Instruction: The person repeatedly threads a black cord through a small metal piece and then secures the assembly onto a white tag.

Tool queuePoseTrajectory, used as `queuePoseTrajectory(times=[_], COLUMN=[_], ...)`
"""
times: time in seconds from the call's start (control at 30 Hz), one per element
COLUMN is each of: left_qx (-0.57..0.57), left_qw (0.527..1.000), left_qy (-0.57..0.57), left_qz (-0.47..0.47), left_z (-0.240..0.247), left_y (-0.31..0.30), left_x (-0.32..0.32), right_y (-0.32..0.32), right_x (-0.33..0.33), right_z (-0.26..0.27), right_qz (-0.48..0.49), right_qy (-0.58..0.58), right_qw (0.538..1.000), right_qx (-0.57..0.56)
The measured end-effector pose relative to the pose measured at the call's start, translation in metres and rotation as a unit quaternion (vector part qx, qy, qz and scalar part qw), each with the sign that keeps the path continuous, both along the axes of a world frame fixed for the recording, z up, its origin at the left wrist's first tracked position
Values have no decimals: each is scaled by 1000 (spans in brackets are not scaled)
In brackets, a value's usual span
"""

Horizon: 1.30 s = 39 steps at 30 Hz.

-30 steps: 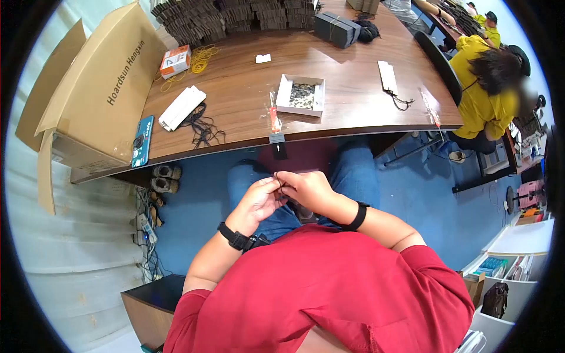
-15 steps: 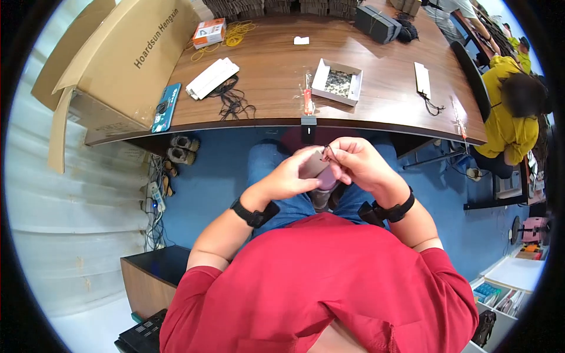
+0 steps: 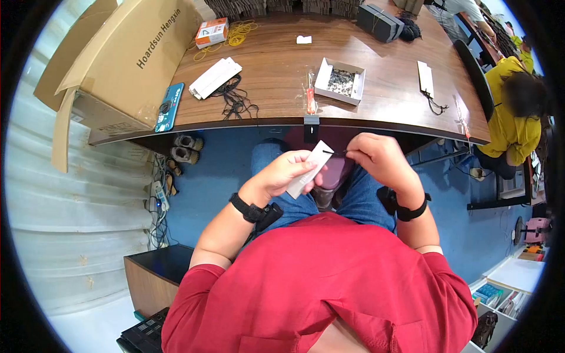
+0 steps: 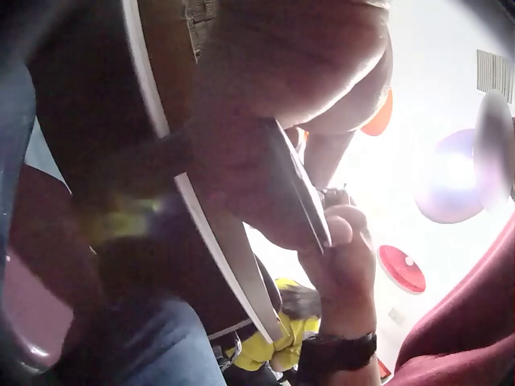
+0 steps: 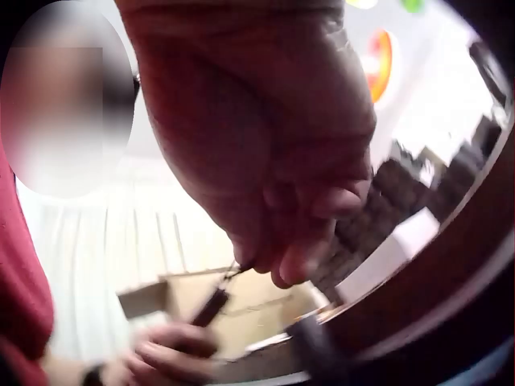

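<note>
— Item one, please, position and holder?
— One slim, white, rectangular card point(image 3: 310, 170), tilted above the lap, in front of the table edge. From my remote view, the left hand point(image 3: 285, 173) grips it, thumb on the upper face, fingers behind.
— Item two?
— One thin black cord point(image 3: 338, 154) at the card's upper end. The right hand point(image 3: 381, 162) pinches it between thumb and fingers, off to the card's right.
— Handling notes?
— I judge the card light, fairly stiff, smooth enough to slip, and liable to crease. Best hold: the long edges, at mid-length. Cord: soft, limp; best pinched near the card, since a hard tug could tear that end.
— Edges and room?
— Nearest hazard: the grey-and-black block point(image 3: 311, 126) at the front edge of the brown wood-grain table point(image 3: 265, 76), just beyond the card's upper end. I see more room to the right hand's outer side and back toward the red shirt point(image 3: 318, 265). Below: the blue-jeaned legs point(image 3: 360, 197).
</note>
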<state>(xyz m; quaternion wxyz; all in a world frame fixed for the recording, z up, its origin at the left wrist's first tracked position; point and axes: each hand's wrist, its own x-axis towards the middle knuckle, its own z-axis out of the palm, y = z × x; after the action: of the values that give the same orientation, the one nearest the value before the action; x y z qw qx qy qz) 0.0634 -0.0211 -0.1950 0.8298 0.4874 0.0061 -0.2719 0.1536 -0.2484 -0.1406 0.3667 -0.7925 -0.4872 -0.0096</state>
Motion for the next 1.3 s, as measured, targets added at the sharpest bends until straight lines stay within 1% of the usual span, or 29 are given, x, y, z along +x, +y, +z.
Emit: queuePoseTrajectory(times=[0.03,0.1,0.13,0.17,0.2,0.23,0.27,0.37,0.4,0.5,0.53,0.57,0.63,0.67,0.77,0.8,0.83,0.93,0.97,1.0,1.03,1.07,1.1,1.13,1.17,1.2,1.23,1.27,1.3], left_qx=[22,63,131,160,173,186,206,270,294,388,392,397,419,419,418,439,459,412,440,454,455,519,579,622,663,670,676,681,685], left_qw=[1000,995,988,980,979,977,972,951,943,906,902,898,883,880,872,860,846,879,841,779,696,662,624,580,533,517,501,514,507], left_qy=[-9,-26,-66,-87,-78,-70,-90,-137,-143,-152,-150,-147,-154,-160,-187,-196,-207,-205,-315,-416,-505,-473,-439,-427,-414,-426,-438,-437,-446], left_qz=[-21,-65,-53,-80,-80,-79,-72,-60,-61,-70,-97,-122,-145,-156,-171,-172,-173,-122,-2,118,234,261,288,306,323,320,316,286,274], left_z=[3,10,8,5,6,6,8,18,22,19,19,20,25,24,26,28,30,41,39,34,29,26,23,21,19,16,14,14,12], left_y=[4,8,0,-2,-5,-7,-7,-7,-9,-12,-13,-13,-13,-13,-13,-14,-14,-10,-6,3,13,31,51,67,79,88,94,97,98], left_x=[0,0,2,3,4,5,6,10,10,9,9,9,8,7,4,4,4,4,8,13,19,21,22,23,24,26,26,26,26], right_y=[-6,-8,-8,-5,-2,0,-4,-12,-12,-9,-2,6,5,5,6,7,9,5,0,-6,-13,-29,-45,-63,-83,-90,-107,-106,-99], right_x=[5,11,5,2,-1,-2,-3,7,8,5,-5,-14,-18,-20,-23,-25,-27,-20,-14,-4,7,21,38,58,77,91,106,114,114], right_z=[0,1,8,4,-3,-7,-5,-32,-36,-39,-34,-32,-33,-26,-12,-9,-12,-22,-18,-10,-13,-2,-6,-11,-17,-19,-29,-35,-34], right_qz=[-45,-209,-231,-188,-137,-82,-21,87,110,44,-20,-67,-15,-15,2,7,0,-42,-68,-93,-147,-233,-268,-268,-272,-317,-324,-378,-431], right_qy=[-100,-116,33,179,318,447,586,740,765,687,632,515,458,483,470,404,364,354,330,288,367,400,421,446,447,450,451,410,366], right_qw=[994,970,970,949,894,808,692,459,411,653,727,839,887,875,882,912,926,933,940,953,913,878,835,790,774,734,739,755,767], right_qx=[-23,52,73,181,283,374,421,484,483,315,267,162,57,39,-13,-67,-101,-54,-51,-28,98,124,233,323,356,397,381,344,304])
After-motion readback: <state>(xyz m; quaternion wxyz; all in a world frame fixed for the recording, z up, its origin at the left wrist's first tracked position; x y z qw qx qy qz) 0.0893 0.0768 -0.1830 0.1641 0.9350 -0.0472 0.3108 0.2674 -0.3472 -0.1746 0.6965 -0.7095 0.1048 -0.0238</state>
